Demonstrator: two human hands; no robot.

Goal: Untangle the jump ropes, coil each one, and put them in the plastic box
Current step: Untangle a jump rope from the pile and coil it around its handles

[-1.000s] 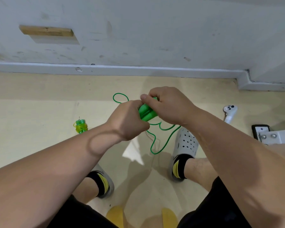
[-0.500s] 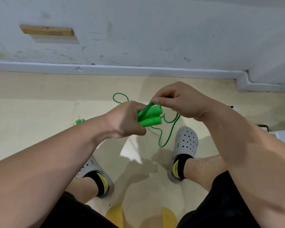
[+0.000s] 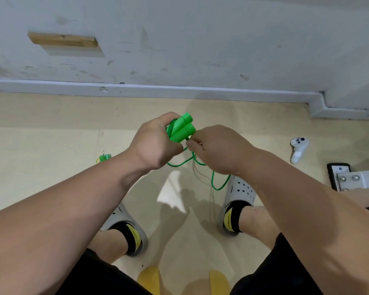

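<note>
My left hand (image 3: 156, 143) grips the two green handles (image 3: 182, 129) of a jump rope side by side, their ends pointing up and to the right. Just below the handles, my right hand (image 3: 217, 147) pinches the green cord (image 3: 216, 184). The rest of the cord hangs down in loops between my hands and my right shoe. A second green and yellow rope bundle (image 3: 103, 158) lies on the floor, partly hidden behind my left forearm. The plastic box is not in view.
A white game controller (image 3: 298, 149) lies on the floor at the right. Near it stands a black and white metal bracket (image 3: 347, 177). The grey wall and its skirting board (image 3: 179, 90) run across the back. My feet in grey clogs stand below.
My left hand has turned the handles upward. My right hand has dropped from above the handles to below them, pinching the cord there. The loop on the floor behind my hands is gone.
</note>
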